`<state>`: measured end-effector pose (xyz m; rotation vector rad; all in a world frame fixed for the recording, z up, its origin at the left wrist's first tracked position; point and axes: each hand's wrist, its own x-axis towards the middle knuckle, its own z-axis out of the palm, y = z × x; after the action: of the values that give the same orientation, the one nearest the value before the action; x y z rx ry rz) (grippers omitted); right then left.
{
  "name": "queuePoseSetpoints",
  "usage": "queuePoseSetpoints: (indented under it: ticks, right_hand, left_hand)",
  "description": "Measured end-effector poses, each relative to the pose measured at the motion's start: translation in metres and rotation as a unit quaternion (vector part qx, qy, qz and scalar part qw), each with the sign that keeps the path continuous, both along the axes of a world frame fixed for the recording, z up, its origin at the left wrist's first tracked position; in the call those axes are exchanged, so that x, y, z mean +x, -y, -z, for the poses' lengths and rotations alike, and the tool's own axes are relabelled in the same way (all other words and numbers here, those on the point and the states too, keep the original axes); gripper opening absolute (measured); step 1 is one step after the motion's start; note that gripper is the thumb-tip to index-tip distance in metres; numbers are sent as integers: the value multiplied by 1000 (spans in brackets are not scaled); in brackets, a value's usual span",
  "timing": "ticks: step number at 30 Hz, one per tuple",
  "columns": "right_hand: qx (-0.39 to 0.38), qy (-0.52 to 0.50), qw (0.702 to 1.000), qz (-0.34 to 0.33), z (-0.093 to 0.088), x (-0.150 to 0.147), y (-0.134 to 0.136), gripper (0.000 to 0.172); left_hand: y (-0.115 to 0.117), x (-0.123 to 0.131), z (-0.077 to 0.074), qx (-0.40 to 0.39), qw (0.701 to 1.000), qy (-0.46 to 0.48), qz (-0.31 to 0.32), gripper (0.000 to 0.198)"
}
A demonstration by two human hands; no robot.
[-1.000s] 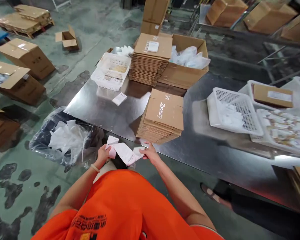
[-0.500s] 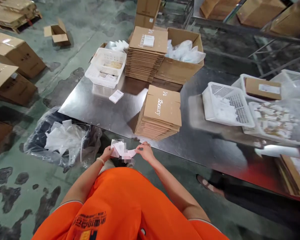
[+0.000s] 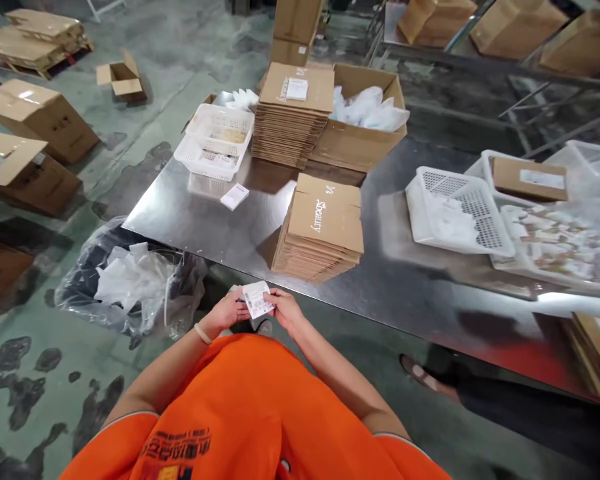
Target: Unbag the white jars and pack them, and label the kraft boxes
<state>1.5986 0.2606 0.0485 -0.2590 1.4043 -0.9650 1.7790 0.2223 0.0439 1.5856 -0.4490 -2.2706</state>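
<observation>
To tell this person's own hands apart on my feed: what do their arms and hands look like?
The left hand and right hand wear no gloves. A narrow, pale band circles the left wrist; no band shows on the right. The sleeves are short and orange, edged in light grey.

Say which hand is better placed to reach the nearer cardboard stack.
Likely the right hand: it lies closer to the cardboard stack, while the left hand is farther off, nearer the lined bin. Both touch the paper slip.
</observation>
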Motion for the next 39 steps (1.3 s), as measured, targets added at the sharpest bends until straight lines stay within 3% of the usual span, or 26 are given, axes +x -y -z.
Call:
queuePoseSetpoints:
  ticks: [3,5,11,15,20,28,33,36,39]
  right_hand:
    - [-27,46,998,42,-10,1,-10,49]
    - [-43,38,997,42,-17,-1,-15,52]
    - [-110,-31,991,68,-36,-20,-26,53]
    - [-128,-60,985,103,-43,-27,-30,47]
    - [-124,-53,981,140,-43,-30,-37,46]
    - [-24,-29,997,67,-35,-43,-50,49]
    - [-25,-39,995,84,-40,-51,-46,50]
    - [-72,-128,984,101,-51,-55,-47,49]
    - [-151,-332,928,71,-69,-56,-48,43]
  left_hand:
    - [7,-14,-11,-72,993,-64,-74,77]
    - [15,-23,-19,-120,986,-68,-88,86]
    - [35,-38,-50,-298,952,-73,1,66]
    - [41,-45,-67,-356,932,-49,39,61]
    - [46,-49,-78,-421,905,-3,64,49]
    - [49,-50,-88,-405,911,-65,51,61]
    - [52,-49,-88,-390,918,-55,37,54]
    - [52,-31,-84,-363,928,11,85,51]
    - [48,-10,-88,-370,907,97,175,39]
